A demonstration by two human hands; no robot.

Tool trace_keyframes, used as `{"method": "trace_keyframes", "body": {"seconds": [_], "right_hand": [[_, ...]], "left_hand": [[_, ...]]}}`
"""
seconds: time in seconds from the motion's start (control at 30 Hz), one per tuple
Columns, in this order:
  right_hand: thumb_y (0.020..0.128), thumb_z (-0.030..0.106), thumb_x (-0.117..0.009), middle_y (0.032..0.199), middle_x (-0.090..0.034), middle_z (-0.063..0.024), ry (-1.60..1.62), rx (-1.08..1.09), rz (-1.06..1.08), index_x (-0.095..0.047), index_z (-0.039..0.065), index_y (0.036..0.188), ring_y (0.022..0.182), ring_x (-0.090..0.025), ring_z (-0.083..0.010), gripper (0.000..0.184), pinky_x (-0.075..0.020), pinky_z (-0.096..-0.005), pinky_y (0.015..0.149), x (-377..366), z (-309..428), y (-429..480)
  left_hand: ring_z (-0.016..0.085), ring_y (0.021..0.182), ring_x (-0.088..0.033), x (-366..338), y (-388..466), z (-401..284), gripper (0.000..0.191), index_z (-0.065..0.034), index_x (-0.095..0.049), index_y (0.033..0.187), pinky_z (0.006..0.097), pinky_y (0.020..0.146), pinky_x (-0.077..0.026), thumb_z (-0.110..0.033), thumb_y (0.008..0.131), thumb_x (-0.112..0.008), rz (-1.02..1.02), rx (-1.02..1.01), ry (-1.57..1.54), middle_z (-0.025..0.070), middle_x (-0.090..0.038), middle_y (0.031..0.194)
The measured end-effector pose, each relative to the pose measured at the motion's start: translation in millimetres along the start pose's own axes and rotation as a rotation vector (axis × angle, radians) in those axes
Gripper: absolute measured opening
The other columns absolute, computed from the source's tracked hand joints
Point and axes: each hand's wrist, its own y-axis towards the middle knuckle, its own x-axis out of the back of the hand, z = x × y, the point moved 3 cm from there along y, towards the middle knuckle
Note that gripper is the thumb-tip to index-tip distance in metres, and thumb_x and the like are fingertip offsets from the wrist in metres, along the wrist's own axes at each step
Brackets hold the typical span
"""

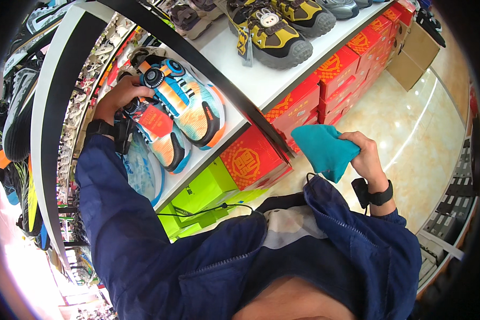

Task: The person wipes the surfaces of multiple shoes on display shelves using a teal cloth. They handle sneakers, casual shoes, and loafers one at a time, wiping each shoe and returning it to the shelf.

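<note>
My left hand (127, 93) is at the collar of a teal and orange sneaker (169, 150) on a white display shelf (224, 138). The thumb lies over the shoe's top, and some fingers are hidden behind it. A red tag (156, 121) hangs across that shoe's laces. Its mate (194, 114), with a round black dial and orange straps, sits right beside it. My right hand (366, 154) grips a folded teal cloth (324, 150) by its edge, held over the floor away from the shelf.
Yellow and black sneakers (282, 40) stand on the adjoining shelf past a black frame post (224, 76). Red shoeboxes (336, 80) and green shoeboxes (204, 182) are stacked below. A cardboard box (414, 56) stands on the tiled floor. More shoes hang at left.
</note>
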Motion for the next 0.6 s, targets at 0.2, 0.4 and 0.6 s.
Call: {"method": "trace_keyframes", "body": {"seconds": [0.2,0.4,0.6], "right_hand": [[0.063,-0.009,-0.058,0.083,-0.061,-0.0146,0.008,-0.056,-0.058,-0.062,0.002,0.090,0.078,-0.061,-0.0269,0.029,-0.0475,-0.0302,0.070,9.3,-15.4,-6.5],[0.065,-0.007,-0.058,0.084,-0.063,-0.0118,-0.015,-0.126,-0.068,-0.061,0.002,0.090,0.080,-0.061,-0.0205,0.027,-0.0468,-0.0283,0.072,12.0,-32.3,-11.0],[0.063,-0.007,-0.061,0.087,-0.063,-0.0149,0.040,-0.226,-0.104,-0.061,0.002,0.092,0.081,-0.062,-0.0253,0.030,-0.0475,-0.0298,0.073,11.6,-50.2,-19.4]], "left_hand": [[0.013,0.075,-0.058,-2.5,4.0,-3.2,0.037,0.0010,-0.059,0.101,0.0253,0.072,-0.044,-0.017,0.069,-0.063,0.006,-0.046,0.020,0.0070,-0.062,0.085],[0.021,0.102,-0.052,-7.7,-84.3,-43.9,0.049,-0.0035,-0.050,0.116,0.0306,0.086,-0.039,-0.023,0.073,-0.060,-0.462,-0.196,0.307,0.0150,-0.055,0.109],[0.029,0.094,-0.056,-93.1,-189.8,-56.9,0.040,0.0018,-0.057,0.099,0.0373,0.084,-0.041,-0.023,0.070,-0.066,-0.270,-0.568,0.021,0.0147,-0.060,0.096]]}}
